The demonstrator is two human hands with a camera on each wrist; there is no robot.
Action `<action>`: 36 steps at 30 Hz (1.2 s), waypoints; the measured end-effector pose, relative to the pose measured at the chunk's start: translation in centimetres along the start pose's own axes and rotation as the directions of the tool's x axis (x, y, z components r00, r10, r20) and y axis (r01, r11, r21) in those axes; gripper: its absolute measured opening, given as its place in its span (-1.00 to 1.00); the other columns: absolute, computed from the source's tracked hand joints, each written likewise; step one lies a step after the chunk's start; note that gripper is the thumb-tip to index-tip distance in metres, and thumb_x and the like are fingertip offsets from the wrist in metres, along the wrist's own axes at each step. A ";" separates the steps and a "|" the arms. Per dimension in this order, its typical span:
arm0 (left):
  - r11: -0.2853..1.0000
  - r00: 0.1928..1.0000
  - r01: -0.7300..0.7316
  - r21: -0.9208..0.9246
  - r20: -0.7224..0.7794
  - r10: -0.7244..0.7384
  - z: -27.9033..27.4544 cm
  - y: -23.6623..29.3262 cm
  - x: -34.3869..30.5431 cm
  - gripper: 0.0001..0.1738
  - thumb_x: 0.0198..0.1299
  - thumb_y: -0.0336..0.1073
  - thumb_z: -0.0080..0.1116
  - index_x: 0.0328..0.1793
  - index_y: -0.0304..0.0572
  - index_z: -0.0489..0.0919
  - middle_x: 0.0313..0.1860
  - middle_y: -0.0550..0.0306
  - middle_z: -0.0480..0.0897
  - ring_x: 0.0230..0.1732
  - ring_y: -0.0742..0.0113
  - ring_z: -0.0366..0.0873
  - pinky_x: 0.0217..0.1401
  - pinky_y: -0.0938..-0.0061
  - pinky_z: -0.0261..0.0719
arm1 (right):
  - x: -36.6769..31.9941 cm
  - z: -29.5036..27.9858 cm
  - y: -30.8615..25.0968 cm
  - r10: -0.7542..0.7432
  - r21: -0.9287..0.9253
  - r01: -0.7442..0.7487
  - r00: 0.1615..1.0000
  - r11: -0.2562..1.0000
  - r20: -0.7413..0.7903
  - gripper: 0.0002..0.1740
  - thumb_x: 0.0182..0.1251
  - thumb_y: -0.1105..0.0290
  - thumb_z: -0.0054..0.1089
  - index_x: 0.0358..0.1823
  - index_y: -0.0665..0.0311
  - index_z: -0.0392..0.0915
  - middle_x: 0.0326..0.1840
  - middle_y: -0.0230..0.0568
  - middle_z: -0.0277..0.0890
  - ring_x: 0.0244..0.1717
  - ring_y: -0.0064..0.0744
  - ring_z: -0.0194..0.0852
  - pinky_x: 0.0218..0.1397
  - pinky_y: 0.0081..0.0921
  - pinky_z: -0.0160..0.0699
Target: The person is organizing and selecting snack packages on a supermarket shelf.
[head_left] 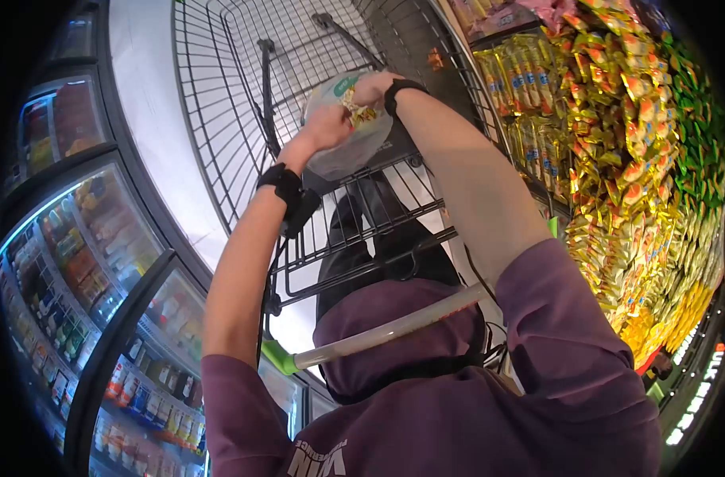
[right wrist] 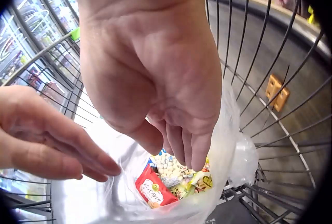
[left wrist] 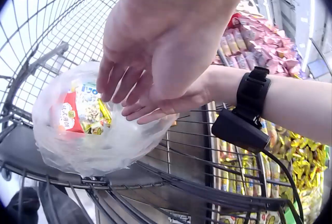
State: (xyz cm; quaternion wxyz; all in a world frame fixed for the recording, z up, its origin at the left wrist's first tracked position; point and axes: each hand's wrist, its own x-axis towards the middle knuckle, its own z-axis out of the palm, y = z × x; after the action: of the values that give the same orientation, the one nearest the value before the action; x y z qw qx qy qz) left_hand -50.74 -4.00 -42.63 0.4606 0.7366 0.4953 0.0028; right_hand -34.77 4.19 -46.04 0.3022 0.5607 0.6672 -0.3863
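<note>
In the cart's upper basket sits a translucent plastic bag (head_left: 339, 155) with its mouth spread wide. Inside lie a red snack packet (right wrist: 154, 187), a pale packet (left wrist: 89, 102) with round pieces pictured on it, and yellow-green wrapped snacks (right wrist: 199, 181). My left hand (left wrist: 166, 47) hovers at the bag's mouth, its fingers loosely bent. From the other side my right hand (right wrist: 155, 73) hangs over the opening, fingers pointing down toward the packets. Nothing shows in either palm. The right fingers extend fairly straight beside the left ones in the left wrist view.
The wire shopping cart (head_left: 219, 103) surrounds the bag, with its handle bar (head_left: 390, 327) close to my body. Glass-door coolers (head_left: 100, 238) with bottles line the left. Gold-wrapped snacks (head_left: 633, 135) are piled high on the right. A second small clear bag (right wrist: 244, 159) hangs by the basket wires.
</note>
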 end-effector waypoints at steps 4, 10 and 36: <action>0.977 0.972 0.186 -0.107 -0.128 -0.199 1.5 -3.2 3.8 -0.53 0.26 -0.28 -0.04 0.19 -0.32 0.66 0.04 -0.32 0.70 0.11 -0.15 0.67 0.25 0.22 0.56 | 2.9 0.8 0.0 0.026 -0.080 -0.021 0.998 0.997 0.054 -0.49 0.24 0.24 0.10 0.19 0.25 0.65 0.19 0.01 0.65 0.20 -0.13 0.66 0.25 -0.21 0.61; 0.765 0.877 0.283 -0.578 -0.167 -0.451 3.7 -5.9 7.2 -0.51 0.18 -0.24 0.05 0.15 -0.37 0.68 -0.08 -0.27 0.75 0.02 -0.02 0.73 0.14 0.28 0.57 | 7.4 4.9 2.4 0.143 0.174 -0.134 0.989 0.976 -0.043 -0.50 0.16 0.18 0.28 0.18 0.00 0.68 0.25 -0.16 0.63 0.20 -0.21 0.64 0.26 -0.25 0.61; 0.906 0.899 0.178 -0.383 -0.311 -0.308 6.1 -3.7 5.6 -0.46 0.10 -0.27 0.26 0.22 -0.36 0.55 0.07 -0.43 0.65 0.21 -0.30 0.59 0.26 0.10 0.53 | -0.9 -2.9 1.8 -0.102 0.217 0.072 0.986 0.973 0.131 -0.67 0.25 0.15 0.25 -0.18 0.27 0.73 -0.34 -0.17 0.74 -0.40 -0.31 0.68 -0.27 -0.32 0.65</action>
State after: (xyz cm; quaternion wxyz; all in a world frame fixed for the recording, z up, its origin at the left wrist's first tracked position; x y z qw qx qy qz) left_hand -47.75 -3.74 -51.20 0.4791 0.5620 0.6531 0.1677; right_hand -32.71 6.32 -44.15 0.2702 0.5311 0.6229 -0.5068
